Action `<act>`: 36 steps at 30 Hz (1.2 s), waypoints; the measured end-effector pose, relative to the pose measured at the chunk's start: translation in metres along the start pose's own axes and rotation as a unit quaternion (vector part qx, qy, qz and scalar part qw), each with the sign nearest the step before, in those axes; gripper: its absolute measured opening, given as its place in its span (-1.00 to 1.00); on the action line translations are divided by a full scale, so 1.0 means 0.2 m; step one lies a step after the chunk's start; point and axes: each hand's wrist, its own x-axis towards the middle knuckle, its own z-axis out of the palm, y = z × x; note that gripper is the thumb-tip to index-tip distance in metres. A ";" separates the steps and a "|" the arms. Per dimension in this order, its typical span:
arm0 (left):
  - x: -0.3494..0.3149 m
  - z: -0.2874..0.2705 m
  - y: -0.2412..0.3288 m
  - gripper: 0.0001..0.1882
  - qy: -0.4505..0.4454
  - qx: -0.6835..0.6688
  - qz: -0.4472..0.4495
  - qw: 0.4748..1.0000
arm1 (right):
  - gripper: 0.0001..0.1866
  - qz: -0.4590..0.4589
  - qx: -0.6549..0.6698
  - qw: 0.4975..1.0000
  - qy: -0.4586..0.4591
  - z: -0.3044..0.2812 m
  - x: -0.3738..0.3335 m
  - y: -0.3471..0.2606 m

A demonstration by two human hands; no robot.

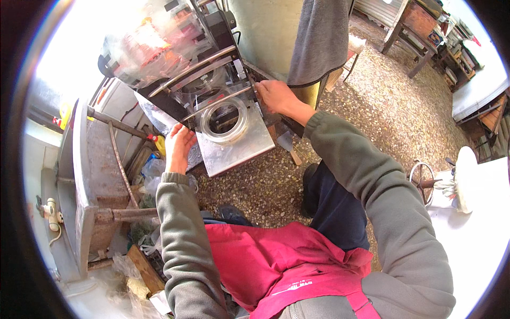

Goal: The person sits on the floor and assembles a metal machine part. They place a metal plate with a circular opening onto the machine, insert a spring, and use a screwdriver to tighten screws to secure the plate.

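Note:
In front of me stands a metal machine (194, 87) that looks like a cup sealer, with a printed, glossy film roll (159, 42) at its upper left. From its front sticks out a flat steel tray (220, 159), tilted in view, with a clear ring (244, 127) around a round opening. My left hand (179, 148) is at the machine's lower left side, fingers bent together against its edge. My right hand (280, 98) is closed at the right side of the frame, level with the front bars. What its fingertips grip is partly hidden.
A scraper (294, 156) with a wooden handle is just right of the tray, above the speckled floor (366, 117). A grey towel (319, 48) hangs beyond my right hand. On the left are a worn basin-like frame (82, 212), plastic bags (154, 173) and a tap (52, 214).

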 end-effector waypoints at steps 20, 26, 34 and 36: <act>0.01 -0.01 -0.01 -0.89 -0.008 0.009 0.011 1.000 | -0.59 0.029 0.030 0.998 -0.051 -0.04 -0.01 0.01; 0.03 -0.03 -0.02 -0.87 -0.018 0.001 0.015 1.000 | -0.61 0.006 0.095 0.995 -0.018 -0.05 -0.04 0.00; 0.01 -0.02 -0.02 -0.85 -0.005 -0.017 0.011 1.000 | -0.69 0.083 0.140 0.984 -0.075 -0.04 -0.02 0.00; 0.02 -0.02 -0.02 -0.86 -0.011 -0.009 0.015 1.000 | -0.70 -0.014 0.011 1.000 -0.016 -0.03 -0.01 0.03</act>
